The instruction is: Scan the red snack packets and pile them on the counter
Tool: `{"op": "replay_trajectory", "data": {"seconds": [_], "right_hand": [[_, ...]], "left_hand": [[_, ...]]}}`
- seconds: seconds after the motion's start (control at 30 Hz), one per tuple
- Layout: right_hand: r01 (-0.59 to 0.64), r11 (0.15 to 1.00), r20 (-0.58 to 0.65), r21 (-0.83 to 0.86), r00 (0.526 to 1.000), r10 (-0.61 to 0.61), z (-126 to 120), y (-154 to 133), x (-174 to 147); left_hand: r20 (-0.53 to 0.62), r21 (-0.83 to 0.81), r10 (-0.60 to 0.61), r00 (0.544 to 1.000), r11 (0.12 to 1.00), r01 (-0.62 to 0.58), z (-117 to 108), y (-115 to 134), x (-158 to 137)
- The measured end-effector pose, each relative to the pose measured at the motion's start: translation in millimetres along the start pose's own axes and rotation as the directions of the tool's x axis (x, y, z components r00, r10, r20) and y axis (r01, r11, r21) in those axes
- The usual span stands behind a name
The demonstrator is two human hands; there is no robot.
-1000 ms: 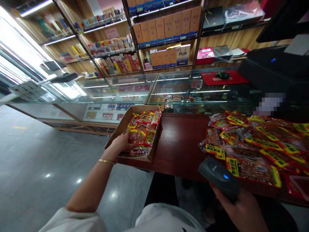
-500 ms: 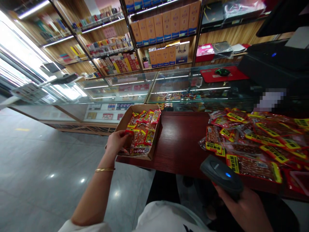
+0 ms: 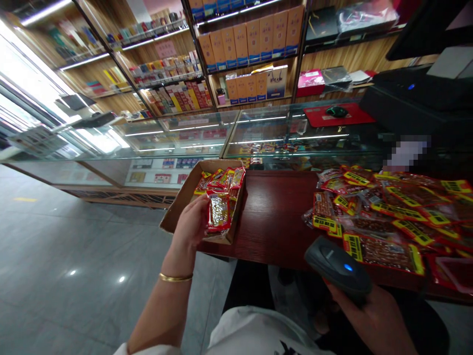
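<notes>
My left hand (image 3: 192, 220) is closed on the edge of a red snack packet (image 3: 219, 212) with a shiny face, held up over the cardboard box (image 3: 173, 213). Inside that box lie more red and yellow snack packets (image 3: 223, 178), partly covered by the hand and the lifted packet. On the right, my right hand (image 3: 373, 315) is wrapped around a dark barcode scanner (image 3: 334, 268) with a lit blue light. The scanner's head points up and left, over the front edge of the brown table (image 3: 266, 217). Most of the right fingers are hidden beneath its handle.
A heap of flat red and yellow snack packets (image 3: 384, 249) covers the table's right side. Behind the table runs a glass display counter (image 3: 207, 118) with a red mouse pad (image 3: 354, 116) and a mouse (image 3: 337, 111). A dark monitor (image 3: 424, 29) stands back right.
My left hand has lifted a packet out of the cardboard box and moved slightly right with it. My right hand holds the scanner in nearly the same place.
</notes>
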State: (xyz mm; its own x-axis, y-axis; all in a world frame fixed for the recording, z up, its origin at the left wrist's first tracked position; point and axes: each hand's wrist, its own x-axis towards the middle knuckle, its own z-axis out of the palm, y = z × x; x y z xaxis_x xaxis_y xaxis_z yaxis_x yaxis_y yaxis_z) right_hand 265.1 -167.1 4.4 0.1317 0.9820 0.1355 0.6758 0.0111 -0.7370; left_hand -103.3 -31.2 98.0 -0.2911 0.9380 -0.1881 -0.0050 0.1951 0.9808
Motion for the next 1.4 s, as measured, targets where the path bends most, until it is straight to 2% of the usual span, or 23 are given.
{"op": "replay_trajectory", "data": {"seconds": [0.1,0.17,0.3,0.4,0.53,0.63,0.67,0.8,0.87,0.97,1.07,1.13,1.2,1.3,1.4], "right_hand": [[0.022,1.000,0.002,-0.004,1.000,-0.022,-2.9,-3.2,1.3],[0.054,0.998,0.008,-0.009,0.998,-0.054,-5.5,-4.1,1.7],[0.082,0.996,-0.010,-0.027,0.997,-0.082,-8.8,-4.5,0.2],[0.075,0.997,-0.017,-0.030,0.997,-0.075,-8.8,-3.7,-1.5],[0.046,0.999,-0.002,-0.007,0.999,-0.046,-7.9,-2.2,-3.0],[0.030,0.999,-0.007,0.010,1.000,-0.030,-7.4,-2.1,-3.2],[0.034,0.999,-0.010,0.014,0.999,-0.034,-7.3,-2.2,-3.1],[0.053,0.998,-0.016,0.017,0.998,-0.053,-6.2,-1.5,-1.8],[0.056,0.998,-0.015,0.018,0.998,-0.056,-5.3,-1.0,-1.4],[0.046,0.999,-0.012,0.021,0.999,-0.046,-3.8,-0.7,-1.7],[0.023,0.999,-0.011,0.027,1.000,-0.023,-2.6,0.0,-2.8],[0.007,1.000,-0.008,0.023,1.000,-0.007,-2.2,1.3,-3.1],[-0.002,1.000,-0.011,0.014,1.000,0.002,-1.9,3.1,-2.7],[-0.003,1.000,-0.017,-0.005,1.000,0.002,-0.3,5.3,-1.0],[-0.007,0.999,-0.003,-0.050,1.000,0.007,4.2,6.3,1.6]], "left_hand": [[0.282,-0.212,-0.106,0.954,0.962,0.170,28.9,-7.1,-15.5],[0.366,-0.234,-0.111,0.924,0.950,0.207,46.2,-17.4,-21.9],[0.371,-0.238,-0.087,0.925,0.953,0.185,71.5,-40.5,-26.9],[0.390,-0.247,-0.155,0.908,0.932,0.266,80.0,-52.1,-27.8],[0.461,-0.215,-0.318,0.828,0.866,0.452,80.1,-59.6,-29.9],[0.547,-0.214,-0.345,0.763,0.823,0.526,79.3,-64.9,-33.3],[0.546,-0.217,-0.330,0.770,0.832,0.510,80.1,-67.0,-34.2],[0.416,-0.204,-0.187,0.890,0.935,0.292,89.3,-73.0,-31.3],[0.364,-0.225,-0.131,0.922,0.948,0.224,96.2,-72.6,-25.1],[0.380,-0.350,-0.174,0.908,0.882,0.316,108.9,-71.1,-13.4],[0.503,-0.367,-0.269,0.821,0.794,0.485,124.4,-75.5,-3.6],[0.534,-0.342,-0.279,0.798,0.792,0.506,135.2,-82.6,2.3],[0.495,-0.360,-0.251,0.832,0.812,0.460,144.5,-90.9,9.2],[0.381,-0.455,-0.182,0.906,0.816,0.356,153.7,-102.3,21.5],[0.306,-0.523,-0.118,0.945,0.808,0.270,157.3,-112.0,31.8]]}}
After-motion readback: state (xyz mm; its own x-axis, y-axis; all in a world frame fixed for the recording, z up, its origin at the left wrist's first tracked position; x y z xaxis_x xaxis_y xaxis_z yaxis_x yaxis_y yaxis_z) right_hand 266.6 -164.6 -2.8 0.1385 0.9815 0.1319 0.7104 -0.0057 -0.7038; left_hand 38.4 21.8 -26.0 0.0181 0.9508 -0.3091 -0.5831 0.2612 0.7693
